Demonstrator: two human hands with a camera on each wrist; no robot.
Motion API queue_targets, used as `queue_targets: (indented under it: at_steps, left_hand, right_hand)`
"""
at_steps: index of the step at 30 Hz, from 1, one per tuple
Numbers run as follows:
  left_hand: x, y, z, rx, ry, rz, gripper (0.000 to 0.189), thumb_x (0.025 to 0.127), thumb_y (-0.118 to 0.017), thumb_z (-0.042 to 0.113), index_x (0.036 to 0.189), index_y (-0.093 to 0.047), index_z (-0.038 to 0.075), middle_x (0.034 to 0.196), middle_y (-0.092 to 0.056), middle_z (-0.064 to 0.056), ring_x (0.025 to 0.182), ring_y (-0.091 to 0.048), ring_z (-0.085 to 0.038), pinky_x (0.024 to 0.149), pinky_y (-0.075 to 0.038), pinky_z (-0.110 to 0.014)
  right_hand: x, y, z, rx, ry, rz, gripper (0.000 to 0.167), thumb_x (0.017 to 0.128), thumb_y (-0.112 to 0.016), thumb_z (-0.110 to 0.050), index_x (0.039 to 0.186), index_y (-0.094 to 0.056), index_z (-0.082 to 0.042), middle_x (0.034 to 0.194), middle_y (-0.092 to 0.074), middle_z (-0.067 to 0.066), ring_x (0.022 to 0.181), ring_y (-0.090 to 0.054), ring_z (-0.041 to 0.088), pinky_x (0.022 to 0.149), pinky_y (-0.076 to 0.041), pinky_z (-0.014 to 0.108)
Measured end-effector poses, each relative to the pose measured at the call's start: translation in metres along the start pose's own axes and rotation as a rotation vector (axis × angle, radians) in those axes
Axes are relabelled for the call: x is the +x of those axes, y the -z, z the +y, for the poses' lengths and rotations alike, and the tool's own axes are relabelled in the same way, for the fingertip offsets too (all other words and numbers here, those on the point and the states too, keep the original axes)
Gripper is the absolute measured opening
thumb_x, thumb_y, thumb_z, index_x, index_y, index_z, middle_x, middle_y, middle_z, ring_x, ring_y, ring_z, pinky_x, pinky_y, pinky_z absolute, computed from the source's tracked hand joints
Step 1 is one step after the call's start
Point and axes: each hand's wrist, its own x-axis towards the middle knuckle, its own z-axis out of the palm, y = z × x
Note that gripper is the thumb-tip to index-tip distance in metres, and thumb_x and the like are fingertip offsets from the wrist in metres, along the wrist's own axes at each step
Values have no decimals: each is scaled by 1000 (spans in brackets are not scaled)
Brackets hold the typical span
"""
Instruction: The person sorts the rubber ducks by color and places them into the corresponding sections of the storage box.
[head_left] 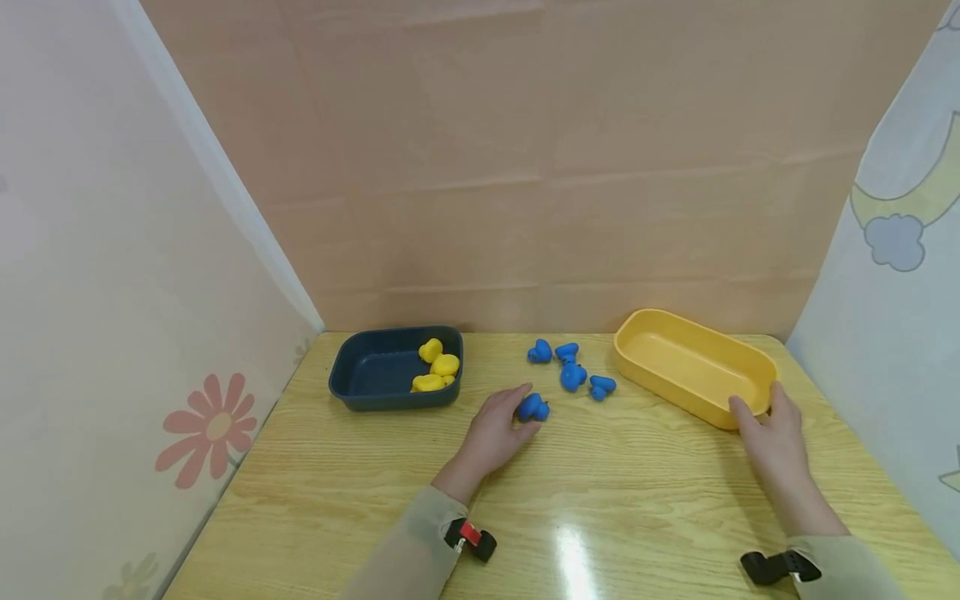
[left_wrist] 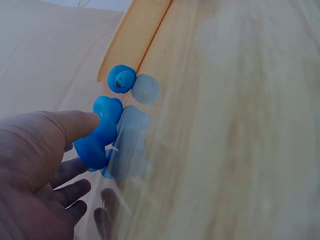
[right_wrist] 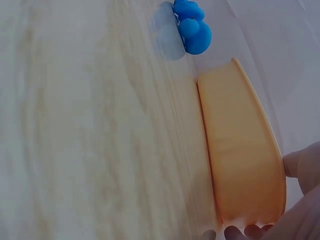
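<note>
In the head view my left hand (head_left: 495, 429) reaches around a blue rubber duck (head_left: 533, 407) on the table, thumb on the near side and fingers on the far side. A small gap shows at the thumb. The left wrist view shows the extended thumb (left_wrist: 75, 125) before the blue ducks (left_wrist: 92, 150); contact is hard to judge. My right hand (head_left: 776, 442) grips the near right end of a yellow tray (head_left: 667, 383), thumb at the rim and other fingers at the outer wall. In the right wrist view, that tray (right_wrist: 245, 150) rests on the table.
Several more blue ducks (head_left: 573, 377) lie between the left hand and the yellow tray. A dark blue tray (head_left: 375, 400) at the back left holds several yellow ducks (head_left: 445, 365). Behind the wooden table (head_left: 600, 500) stands a brown backdrop (head_left: 480, 167), with patterned side walls.
</note>
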Motion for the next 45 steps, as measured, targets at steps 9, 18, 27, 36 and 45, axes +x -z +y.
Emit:
queue_targets:
  at_steps: [9, 18, 27, 36, 45]
  left_hand:
    - [0, -2, -6, -8, -5, 3, 57, 106, -79, 22, 159, -61, 14, 154, -65, -4, 146, -56, -29, 121, -46, -50]
    - [2, -3, -5, 24, 11, 21, 53, 104, -82, 20, 154, -65, 15, 150, -68, -3, 142, -59, -28, 118, -48, -49]
    - [4, -3, -2, 58, 19, 68, 42, 104, -82, 20, 144, -72, 14, 139, -73, -1, 132, -63, -24, 114, -52, -45]
    - [3, -2, -7, 121, -24, 131, 26, 103, -82, 18, 128, -78, 15, 124, -78, 3, 119, -67, -21, 108, -54, -43]
    - [-9, 12, -7, 64, 18, 146, 18, 102, -82, 19, 120, -80, 15, 115, -77, 5, 108, -66, -18, 96, -56, -40]
  right_hand:
    - [10, -12, -1, 38, 33, -74, 90, 118, -41, -45, 171, 13, 3, 174, 12, 40, 161, 3, 62, 126, -5, 76]
    - [18, -21, -3, 98, 36, -120, 87, 119, -43, -45, 175, 10, -6, 178, 3, 35, 161, -5, 61, 127, -6, 75]
    - [27, -31, -2, 98, 34, -141, 83, 118, -44, -44, 177, 3, -8, 179, -4, 32, 159, -16, 64, 126, -14, 76]
    - [29, -37, -4, 125, 56, -180, 82, 118, -48, -42, 178, -1, -10, 179, -5, 32, 159, -15, 63, 126, -14, 75]
    - [28, -40, -2, 151, 81, -212, 80, 119, -49, -41, 178, -4, -15, 182, -2, 21, 164, -7, 52, 134, -15, 43]
